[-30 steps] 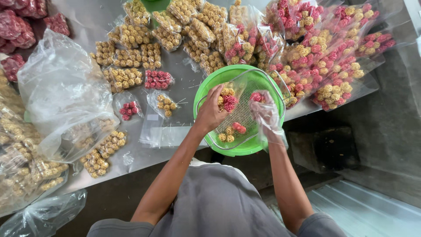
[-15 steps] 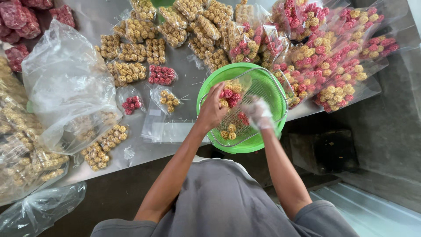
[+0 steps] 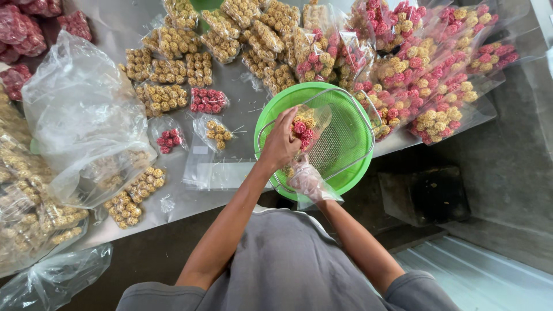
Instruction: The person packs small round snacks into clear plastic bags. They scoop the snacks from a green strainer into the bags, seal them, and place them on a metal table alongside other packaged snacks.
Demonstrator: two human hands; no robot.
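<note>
My left hand [image 3: 280, 141] grips the top of a small clear bag [image 3: 308, 125] with red and yellow snack balls in it, held over a green round sieve basket [image 3: 351, 141]. My right hand [image 3: 307, 179], covered by a thin clear plastic glove, is low at the basket's near rim, among a few loose balls. What its fingers hold is hidden.
Packed clear bags of yellow balls [image 3: 173, 69] and of mixed red and yellow balls [image 3: 426, 75] cover the grey table. A big crumpled clear sack [image 3: 80, 121] lies at the left. Flat unfilled bags [image 3: 213, 173] lie near the table's edge. Red packs [image 3: 23, 29] sit top left.
My right hand has moved from the basket's right side down to its near rim. My left hand keeps the bag, which now holds more balls.
</note>
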